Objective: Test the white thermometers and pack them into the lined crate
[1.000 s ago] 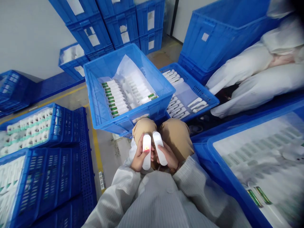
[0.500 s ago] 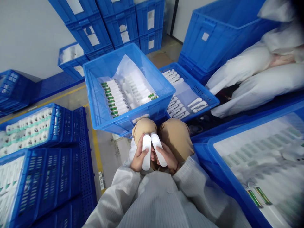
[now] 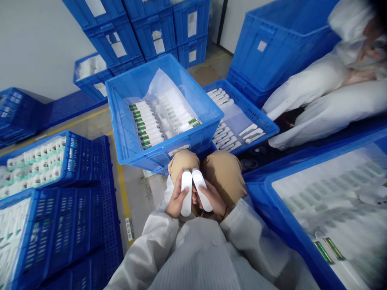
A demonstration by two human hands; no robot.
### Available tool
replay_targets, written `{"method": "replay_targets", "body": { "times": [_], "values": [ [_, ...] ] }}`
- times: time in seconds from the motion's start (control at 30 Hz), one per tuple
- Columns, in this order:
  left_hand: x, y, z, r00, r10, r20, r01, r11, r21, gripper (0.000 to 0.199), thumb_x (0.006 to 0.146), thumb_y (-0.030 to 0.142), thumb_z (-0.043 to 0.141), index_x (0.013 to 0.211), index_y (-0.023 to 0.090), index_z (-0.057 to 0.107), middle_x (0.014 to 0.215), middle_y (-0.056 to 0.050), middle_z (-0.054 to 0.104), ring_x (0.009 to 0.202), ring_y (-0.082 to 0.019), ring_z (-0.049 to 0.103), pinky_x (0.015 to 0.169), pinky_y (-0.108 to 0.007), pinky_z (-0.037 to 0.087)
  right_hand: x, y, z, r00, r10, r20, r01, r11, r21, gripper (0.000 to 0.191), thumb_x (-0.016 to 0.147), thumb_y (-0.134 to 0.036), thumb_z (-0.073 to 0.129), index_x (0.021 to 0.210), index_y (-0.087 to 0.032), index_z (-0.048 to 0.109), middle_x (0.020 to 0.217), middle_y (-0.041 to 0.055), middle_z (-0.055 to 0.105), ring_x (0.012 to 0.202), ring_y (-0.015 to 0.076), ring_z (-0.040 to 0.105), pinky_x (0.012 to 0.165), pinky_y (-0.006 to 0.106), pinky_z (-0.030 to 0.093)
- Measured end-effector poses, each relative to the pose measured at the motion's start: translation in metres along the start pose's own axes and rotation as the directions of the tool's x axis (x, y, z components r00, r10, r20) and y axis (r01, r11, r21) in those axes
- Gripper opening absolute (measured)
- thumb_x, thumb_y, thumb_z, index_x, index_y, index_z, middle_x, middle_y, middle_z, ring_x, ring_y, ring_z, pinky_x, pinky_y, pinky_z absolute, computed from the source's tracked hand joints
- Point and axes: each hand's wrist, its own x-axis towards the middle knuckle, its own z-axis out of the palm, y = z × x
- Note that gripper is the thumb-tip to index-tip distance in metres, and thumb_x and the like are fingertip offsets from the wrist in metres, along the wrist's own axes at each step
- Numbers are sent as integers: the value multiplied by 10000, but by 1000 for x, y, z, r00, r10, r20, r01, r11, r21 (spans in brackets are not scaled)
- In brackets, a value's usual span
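Observation:
Over my lap, my left hand (image 3: 176,201) grips a smooth white elongated plastic piece (image 3: 186,189) with rounded ends, its thumb lying on the face. A second, matching white plastic piece (image 3: 203,192) is in my right hand (image 3: 217,201), also held under the thumb. The two pieces sit side by side, their upper ends close together and their lower ends spread apart. Most of my fingers are hidden behind them. Just beyond my knees stands a blue crate (image 3: 163,149) holding rows of white pieces, several with green-and-gold ends, and a translucent sheet.
A shallow blue tray (image 3: 272,131) with white parts stands right of the crate. Another blue bin (image 3: 269,189) is close on my right. Blue baskets (image 3: 87,161) stand on the left, stacked crates (image 3: 157,28) at the back. A person in white (image 3: 326,88) sits at the right.
My hands and the two white pieces stay practically still. At the far right, the other person's head and hands have shifted a little.

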Motion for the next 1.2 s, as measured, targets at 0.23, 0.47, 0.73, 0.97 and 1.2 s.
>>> {"method": "replay_targets", "body": {
  "times": [0.23, 0.47, 0.73, 0.97, 1.2],
  "values": [
    [0, 0, -1, 1000, 9, 5, -9, 1000, 4, 957, 794, 406, 663, 1512, 229, 57, 856, -45, 669, 818, -256, 662, 773, -410, 512, 0, 1, -1, 1000, -9, -2, 9, 1000, 9, 477, 796, -565, 619, 1037, -173, 493, 590, -10, 603, 365, 98, 499, 318, 197, 386],
    [0, 0, 0, 1000, 16, 19, -16, 1000, -9, 938, 807, 385, 651, 1507, 216, 51, 859, -48, 672, 832, -257, 666, 783, -410, 515, 0, 2, -2, 1000, 3, -11, -3, 1000, 5, 496, 782, -579, 625, 1029, -170, 492, 562, -24, 587, 343, 97, 488, 308, 196, 381],
    [-1, 0, 0, 1000, 14, 18, -14, 1000, 7, 944, 802, 405, 654, 1507, 227, 52, 849, -38, 669, 825, -254, 667, 779, -403, 511, 0, 2, -1, 1000, -3, 0, 3, 1000, 16, 473, 792, -565, 622, 1018, -170, 493, 577, -15, 600, 350, 94, 501, 310, 189, 396],
    [-1, 0, 0, 1000, 16, 11, -17, 999, 42, 957, 797, 436, 651, 1502, 198, 50, 817, -29, 659, 748, -227, 660, 705, -356, 505, 1, 4, -3, 1000, -5, 22, 4, 1000, 29, 488, 778, -558, 625, 1032, -165, 489, 562, -18, 599, 331, 97, 489, 298, 189, 388],
    [0, 2, 2, 1000, 25, 0, -25, 997, 74, 1008, 776, 480, 656, 1500, 168, 28, 782, -28, 652, 698, -208, 640, 632, -324, 488, 3, 9, -4, 999, -19, 41, 19, 1000, 14, 472, 784, -576, 611, 986, -166, 493, 560, -15, 603, 326, 94, 489, 292, 179, 385]
  ]
}}
